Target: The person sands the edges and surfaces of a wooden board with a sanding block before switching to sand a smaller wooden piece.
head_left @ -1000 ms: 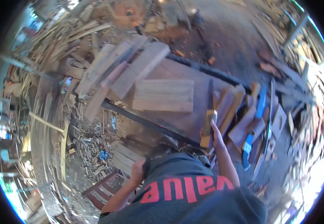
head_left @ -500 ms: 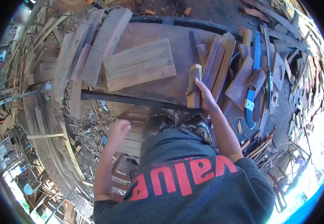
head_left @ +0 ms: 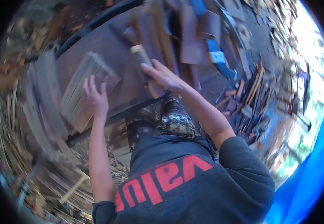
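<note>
My right hand (head_left: 162, 76) is closed on a wooden block (head_left: 141, 59) near the front edge of the workbench (head_left: 81, 41), its thumb on the block's dark upper face. My left hand (head_left: 96, 96) has its fingers apart and holds nothing. It is over the pale slatted wood panel (head_left: 80, 84) that lies on the bench; whether it touches the panel cannot be told. Motion blur softens the picture.
Long boards (head_left: 50, 95) lie at the bench's left end. To the right of the block are dark wood pieces (head_left: 192, 37) and a saw with a blue handle (head_left: 221, 64). Scrap sticks (head_left: 257, 84) lie on the ground at the right.
The view has turned, so the bench appears shifted left and tilted. My left hand has risen from beside my legs to over the panel, its fingers now spread. My right hand still holds the block.
</note>
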### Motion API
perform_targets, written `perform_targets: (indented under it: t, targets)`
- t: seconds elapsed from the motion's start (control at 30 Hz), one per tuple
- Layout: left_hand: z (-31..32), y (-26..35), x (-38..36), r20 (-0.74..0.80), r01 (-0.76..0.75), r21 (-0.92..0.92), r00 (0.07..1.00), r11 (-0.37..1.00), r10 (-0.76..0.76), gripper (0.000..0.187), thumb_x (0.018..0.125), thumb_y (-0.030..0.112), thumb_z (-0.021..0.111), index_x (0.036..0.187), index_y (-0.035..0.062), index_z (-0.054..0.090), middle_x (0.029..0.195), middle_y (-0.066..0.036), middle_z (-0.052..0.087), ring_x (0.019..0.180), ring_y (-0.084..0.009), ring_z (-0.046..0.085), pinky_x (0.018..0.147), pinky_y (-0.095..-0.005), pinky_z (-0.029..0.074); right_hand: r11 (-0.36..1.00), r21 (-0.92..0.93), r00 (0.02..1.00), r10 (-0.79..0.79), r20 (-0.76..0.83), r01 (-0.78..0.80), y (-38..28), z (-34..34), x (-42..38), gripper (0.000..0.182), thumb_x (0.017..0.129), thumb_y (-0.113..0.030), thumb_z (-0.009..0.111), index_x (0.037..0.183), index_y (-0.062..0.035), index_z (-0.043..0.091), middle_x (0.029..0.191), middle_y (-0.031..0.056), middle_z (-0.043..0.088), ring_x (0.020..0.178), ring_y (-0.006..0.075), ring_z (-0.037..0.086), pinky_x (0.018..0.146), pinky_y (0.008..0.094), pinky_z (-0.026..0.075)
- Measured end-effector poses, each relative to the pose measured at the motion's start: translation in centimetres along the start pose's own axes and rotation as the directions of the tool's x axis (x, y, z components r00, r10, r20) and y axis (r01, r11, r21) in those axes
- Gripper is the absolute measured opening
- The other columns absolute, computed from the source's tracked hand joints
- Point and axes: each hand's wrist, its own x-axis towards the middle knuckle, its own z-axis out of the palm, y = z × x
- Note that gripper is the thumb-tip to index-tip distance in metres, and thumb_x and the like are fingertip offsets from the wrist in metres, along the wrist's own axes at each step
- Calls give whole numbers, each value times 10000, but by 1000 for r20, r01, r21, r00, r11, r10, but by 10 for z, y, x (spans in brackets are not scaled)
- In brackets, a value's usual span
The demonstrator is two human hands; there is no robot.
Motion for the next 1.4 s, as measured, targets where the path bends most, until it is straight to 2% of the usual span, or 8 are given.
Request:
perform_targets:
  t: [0.07,0.13,0.27,0.53,0.77,0.9,1.03,1.4]
  targets:
    - [13,-2,13,-62,55,148,997,987,-46,522,1006,437,561,1453,172,513,1484,-163,480,1344,-383,467,1083,-514,382,972,-202,992,-125,-33,115,12,-14,6,798,924,-597,628,1343,62,462,1170,281,650,994,284,687,869,400,532]
    - [25,-10,22,-75,148,240,988,959,-133,543,1015,489,513,1483,214,487,1518,-139,460,1360,-378,457,1074,-546,382,969,-236,997,-67,24,71,-16,-27,-13,841,913,-600,644,1407,48,438,1187,215,631,1038,255,640,897,371,502]
    - [34,-2,33,-84,291,360,956,887,-280,552,1028,542,438,1513,278,454,1548,-60,440,1365,-337,458,1050,-602,375,918,-293,963,-264,51,267,-15,-56,-5,899,880,-638,640,1402,65,436,1239,293,613,1149,367,620,965,427,490]
    - [44,-31,39,-40,209,436,976,875,-213,585,1050,569,297,1572,310,348,1599,-74,359,1369,-400,434,1008,-668,347,960,21,960,-280,-21,280,-1,-90,-20,836,935,-595,572,1399,84,421,1280,254,594,1135,334,623,969,428,489]
    - [43,-18,43,-65,264,511,961,818,-270,560,1046,526,343,1568,324,352,1591,-93,372,1368,-378,449,1027,-652,354,892,372,961,-278,2,257,42,-45,-8,703,1019,-613,428,1454,-61,433,1186,164,627,987,198,651,847,378,532]
    - [39,-12,40,-75,276,352,961,895,-267,563,1034,535,370,1548,307,398,1593,-100,372,1403,-375,416,1080,-653,313,986,165,998,-15,-67,26,42,-12,-4,663,1016,-569,444,1428,-50,436,1081,240,690,999,356,694,897,445,521]
    - [39,-4,37,-119,224,374,974,900,-193,538,1030,466,434,1518,241,453,1546,-170,417,1364,-371,459,1062,-553,378,992,21,984,-124,-124,128,56,43,3,621,1025,-462,468,1478,-46,378,1173,305,643,1133,455,615,1003,508,449]
    - [43,-3,35,-145,223,341,972,913,-184,591,1012,572,398,1532,293,437,1555,-167,397,1358,-356,445,1049,-574,343,875,-409,910,-363,-200,259,26,99,61,511,955,-459,559,1344,-136,488,1032,294,633,970,482,627,836,546,509]
